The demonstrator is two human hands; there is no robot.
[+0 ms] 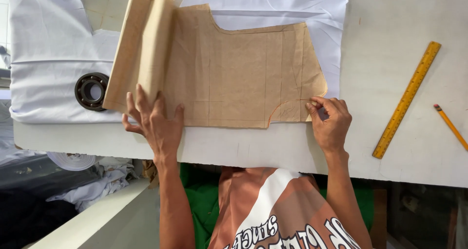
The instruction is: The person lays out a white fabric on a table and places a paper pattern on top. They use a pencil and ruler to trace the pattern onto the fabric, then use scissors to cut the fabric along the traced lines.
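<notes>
A brown paper pattern piece lies flat over white fabric on the white table; its left part is folded over in loose rolls. My left hand presses flat on the pattern's lower left edge with fingers spread. Fingertips of my right hand pinch the pattern's lower right corner, beside a curved cut-out marked in orange.
A black metal bearing ring rests on the fabric left of the pattern. A yellow ruler lies diagonally at the right, with a pencil beyond it. Cloth scraps are piled below the table edge at the left.
</notes>
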